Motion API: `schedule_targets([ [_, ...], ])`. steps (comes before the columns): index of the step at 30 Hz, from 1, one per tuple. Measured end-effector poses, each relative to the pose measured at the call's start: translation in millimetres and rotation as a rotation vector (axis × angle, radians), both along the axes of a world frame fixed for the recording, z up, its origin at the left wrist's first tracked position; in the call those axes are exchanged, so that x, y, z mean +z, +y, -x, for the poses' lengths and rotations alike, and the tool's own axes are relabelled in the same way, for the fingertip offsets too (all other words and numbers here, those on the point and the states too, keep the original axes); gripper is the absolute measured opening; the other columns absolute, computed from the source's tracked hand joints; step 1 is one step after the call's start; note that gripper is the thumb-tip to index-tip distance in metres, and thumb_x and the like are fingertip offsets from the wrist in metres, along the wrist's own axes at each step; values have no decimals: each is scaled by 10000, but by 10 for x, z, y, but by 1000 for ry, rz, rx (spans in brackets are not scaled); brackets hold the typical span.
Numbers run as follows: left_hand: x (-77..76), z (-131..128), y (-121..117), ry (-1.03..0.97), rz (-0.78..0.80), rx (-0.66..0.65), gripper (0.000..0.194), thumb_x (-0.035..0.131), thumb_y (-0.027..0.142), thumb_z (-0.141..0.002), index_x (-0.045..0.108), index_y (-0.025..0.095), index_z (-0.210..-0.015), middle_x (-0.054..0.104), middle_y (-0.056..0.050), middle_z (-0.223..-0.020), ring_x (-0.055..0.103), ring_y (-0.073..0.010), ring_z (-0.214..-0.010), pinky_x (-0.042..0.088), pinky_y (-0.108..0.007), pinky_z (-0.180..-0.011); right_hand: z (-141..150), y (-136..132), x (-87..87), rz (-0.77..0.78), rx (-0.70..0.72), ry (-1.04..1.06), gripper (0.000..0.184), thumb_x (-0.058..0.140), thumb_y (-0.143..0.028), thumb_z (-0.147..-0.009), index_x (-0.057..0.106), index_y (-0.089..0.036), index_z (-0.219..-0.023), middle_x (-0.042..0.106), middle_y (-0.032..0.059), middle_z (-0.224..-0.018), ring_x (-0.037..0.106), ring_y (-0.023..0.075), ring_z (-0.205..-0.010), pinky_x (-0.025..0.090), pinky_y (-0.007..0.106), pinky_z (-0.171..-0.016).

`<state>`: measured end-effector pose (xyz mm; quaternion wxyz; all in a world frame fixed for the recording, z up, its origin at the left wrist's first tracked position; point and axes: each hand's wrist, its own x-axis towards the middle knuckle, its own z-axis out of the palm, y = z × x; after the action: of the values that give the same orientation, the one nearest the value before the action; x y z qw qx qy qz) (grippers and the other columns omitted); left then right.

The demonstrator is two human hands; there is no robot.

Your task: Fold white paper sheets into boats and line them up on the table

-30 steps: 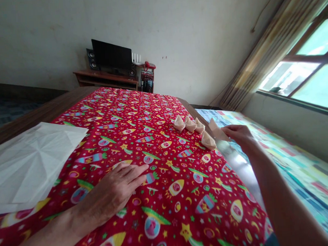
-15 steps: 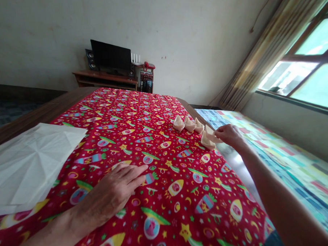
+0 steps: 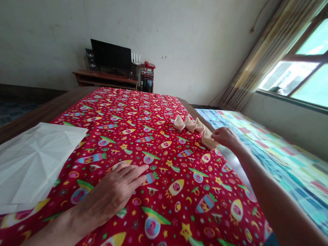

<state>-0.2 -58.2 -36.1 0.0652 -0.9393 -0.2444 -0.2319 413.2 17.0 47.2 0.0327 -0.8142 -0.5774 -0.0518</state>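
Ahead, a monitor (image 3: 111, 54) overlooks red cloth (image 3: 158, 154), left hand (image 3: 115, 190) loose, right hand (image 3: 226, 137) pinching paper (image 3: 207, 134).

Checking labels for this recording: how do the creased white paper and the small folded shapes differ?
The white paper is broad and lies flat; the folded shapes are small and rise to peaks. The white paper looks white, the folded shapes cream. No hand touches the white paper, while the right hand pinches at the nearest folded shapes. Both are pale.

Sheets (image 3: 37, 161) lie left on the table (image 3: 48, 111), folded pieces (image 3: 190, 126) right, a monitor (image 3: 112, 55) beyond.
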Motion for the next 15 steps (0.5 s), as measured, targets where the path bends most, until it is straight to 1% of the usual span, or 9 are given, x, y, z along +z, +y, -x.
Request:
schedule_targets([
  [5,13,15,-9,9,-12,12,368,438,44,-857,590,231,-1135,523,-16,-1315,520,-179,-1083,397,-386,-987,-61,-15,-38,-3,-3,14,283,478,-294,-724,724,-185,-812,653,55,-705,570,159,-651,336,236,-509],
  [10,98,7,-54,61,33,37,430,413,-5,-842,585,233,-1157,526,-11,-1317,513,-177,-1115,378,-394,-1017,-53,-19,-92,10,11,14,301,486,-331,-763,734,-209,-881,676,60,-758,610,175,-731,354,228,-537],
  [15,132,-7,-67,60,51,33,410,416,5,-850,592,229,-1146,533,-17,-1309,525,-174,-1102,387,-386,-1007,8,39,-116,39,-40,-31,303,522,-362,-750,747,-164,-799,671,107,-726,624,204,-668,351,246,-506],
])
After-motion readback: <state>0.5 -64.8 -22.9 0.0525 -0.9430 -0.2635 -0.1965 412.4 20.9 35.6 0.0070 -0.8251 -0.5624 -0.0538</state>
